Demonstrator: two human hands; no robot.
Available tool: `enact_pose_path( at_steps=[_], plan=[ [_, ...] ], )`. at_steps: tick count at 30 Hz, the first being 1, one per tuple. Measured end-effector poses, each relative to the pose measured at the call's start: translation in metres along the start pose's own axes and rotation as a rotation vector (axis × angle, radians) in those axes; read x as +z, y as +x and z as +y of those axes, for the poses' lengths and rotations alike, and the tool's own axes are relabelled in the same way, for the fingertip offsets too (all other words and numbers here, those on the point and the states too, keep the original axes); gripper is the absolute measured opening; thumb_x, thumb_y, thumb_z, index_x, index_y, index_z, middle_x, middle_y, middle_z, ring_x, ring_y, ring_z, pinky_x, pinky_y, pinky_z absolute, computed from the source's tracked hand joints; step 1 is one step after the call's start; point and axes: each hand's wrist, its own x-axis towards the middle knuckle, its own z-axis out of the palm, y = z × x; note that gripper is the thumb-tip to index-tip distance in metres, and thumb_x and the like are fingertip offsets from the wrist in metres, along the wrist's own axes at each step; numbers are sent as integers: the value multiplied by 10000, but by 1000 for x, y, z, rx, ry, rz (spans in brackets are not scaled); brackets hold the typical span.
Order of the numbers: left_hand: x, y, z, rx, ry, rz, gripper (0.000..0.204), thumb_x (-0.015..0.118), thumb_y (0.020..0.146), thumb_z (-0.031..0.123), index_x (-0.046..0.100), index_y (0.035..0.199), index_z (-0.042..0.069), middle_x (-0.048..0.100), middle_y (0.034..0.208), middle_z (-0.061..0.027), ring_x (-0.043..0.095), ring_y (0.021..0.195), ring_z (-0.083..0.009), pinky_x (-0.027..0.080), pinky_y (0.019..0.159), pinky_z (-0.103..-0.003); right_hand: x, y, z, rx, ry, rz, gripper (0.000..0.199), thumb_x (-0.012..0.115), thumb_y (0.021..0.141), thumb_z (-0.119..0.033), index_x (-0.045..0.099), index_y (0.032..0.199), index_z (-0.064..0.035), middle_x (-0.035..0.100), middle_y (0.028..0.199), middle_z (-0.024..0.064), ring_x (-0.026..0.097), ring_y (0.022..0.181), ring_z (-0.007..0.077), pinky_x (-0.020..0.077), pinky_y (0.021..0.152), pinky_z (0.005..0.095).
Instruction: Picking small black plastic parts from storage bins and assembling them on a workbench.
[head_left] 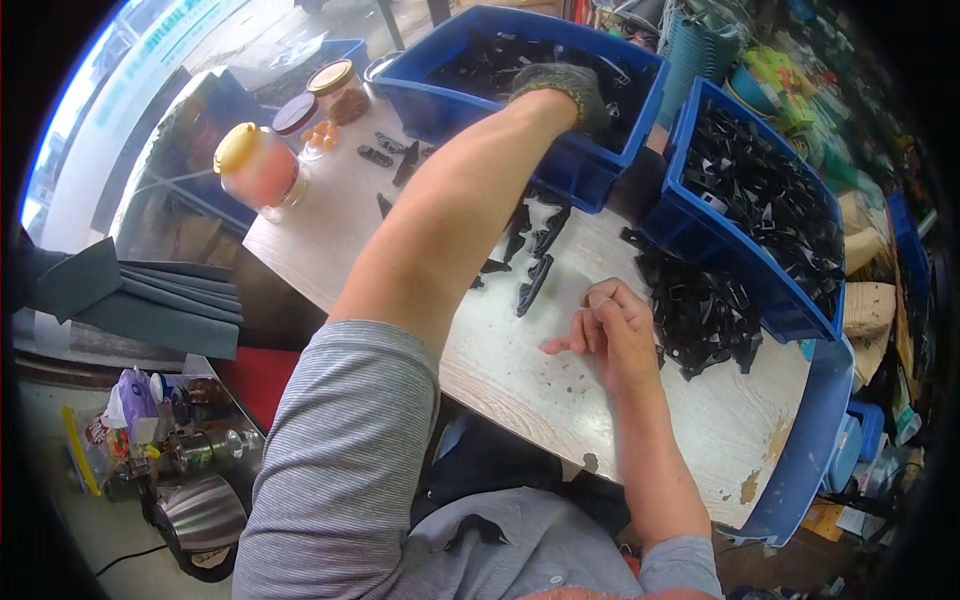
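1. Grey-gloved, reaching with the left hand (pixel 563 95) into the far blue bin (pixel 585 178) of black parts (pixel 480 55); hidden fingers, impossible to judge.
2. Bare at the right hand (pixel 625 335), over the tabletop (pixel 500 390), with fingers half-curled and slightly spread.
3. On the tabletop: loose black parts to its left, a heap (pixel 700 315) just beside its right.
4. More in the right blue bin (pixel 745 268).

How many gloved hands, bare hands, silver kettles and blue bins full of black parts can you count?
Gloved hands: 1 (left hand)
Bare hands: 1 (right hand)
Silver kettles: 1 (kettle)
Blue bins: 2 (upper bin, right-side bin)
Total: 5
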Motion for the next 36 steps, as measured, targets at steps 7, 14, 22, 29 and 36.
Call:
enact_pose_path(
  at_steps=[7, 14, 22, 29, 36],
  plan=[
    [-9, -11, -7, 69, -135, 253, 589, 664, 780, 440, 646, 1251, 86, 664, 1233, -200, 638, 1157, -356, 497, 991, -475, -2, 2, 3, 8, 2, -13, 146, 521, 971, -129, 544, 910, 1, 404, 590, 35, 492, 545, 169, 602, 651, 527],
    [-40, -31, -28, -16, -398, 437, 466, 709, 808, 355, 607, 1155, 61, 684, 1082, -193, 666, 1024, -337, 511, 893, -443, -4, 1, 3, 6, 21, -35, 153, 534, 975, -141, 555, 922, 1, 408, 595, 30, 500, 553, 166, 603, 669, 518],
    [-28, -65, -69, 14, -786, 999, 291, 731, 832, 202, 582, 1050, 78, 599, 887, -92, 566, 806, -221, 472, 732, -376, -5, 2, 1, 7, 3, -38, 159, 542, 968, -154, 563, 927, -2, 405, 589, 29, 502, 558, 165, 601, 671, 523],
    [61, -119, -91, 90, -864, 1245, 322, 720, 855, 131, 601, 1134, 22, 670, 1003, -153, 665, 951, -230, 542, 819, -358, -4, 3, 1, 22, -28, -28, 179, 561, 957, -184, 565, 925, -9, 399, 578, 24, 500, 554, 162, 602, 672, 535],
    [80, -139, -71, -32, -531, 846, 368, 774, 802, 194, 631, 1102, 36, 650, 1061, -156, 634, 979, -331, 501, 899, -424, -4, 1, 2, 7, -16, -22, 184, 546, 962, -179, 580, 937, 1, 409, 568, 1, 505, 534, 123, 619, 665, 453]
  ],
)
